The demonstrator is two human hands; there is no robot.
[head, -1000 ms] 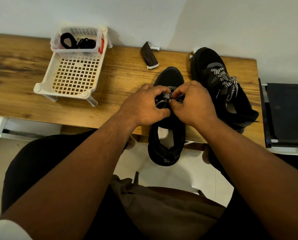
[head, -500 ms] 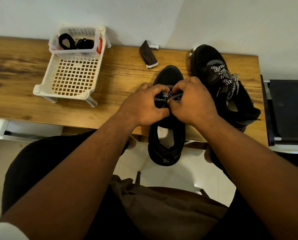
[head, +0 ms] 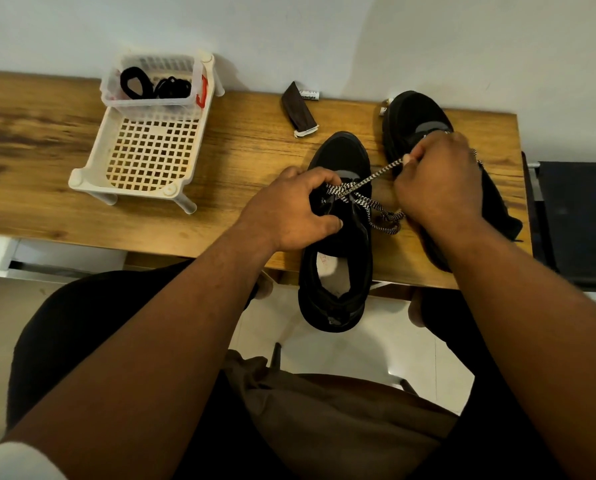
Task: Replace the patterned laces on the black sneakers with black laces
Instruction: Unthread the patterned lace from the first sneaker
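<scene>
Two black sneakers stand on the wooden table (head: 47, 140). The near sneaker (head: 338, 271) hangs over the table's front edge. My left hand (head: 289, 209) grips its upper at the eyelets. My right hand (head: 438, 181) pinches the black-and-white patterned lace (head: 369, 180) and holds it stretched out to the right of the shoe. A loose loop of the same lace lies beside the tongue. The far sneaker (head: 418, 112) is mostly hidden behind my right hand. Black laces (head: 154, 86) lie coiled in a clear tub (head: 116, 98) at the back left.
The tub sits at the back of a white plastic lattice rack (head: 151, 157). A small dark brown pouch (head: 298, 110) lies near the wall. A black seat (head: 580, 220) stands to the right of the table. The table's front edge runs just under my forearms.
My right hand has pulled away to the right and drawn the patterned lace out of the near sneaker. My left hand stays on the shoe's eyelets.
</scene>
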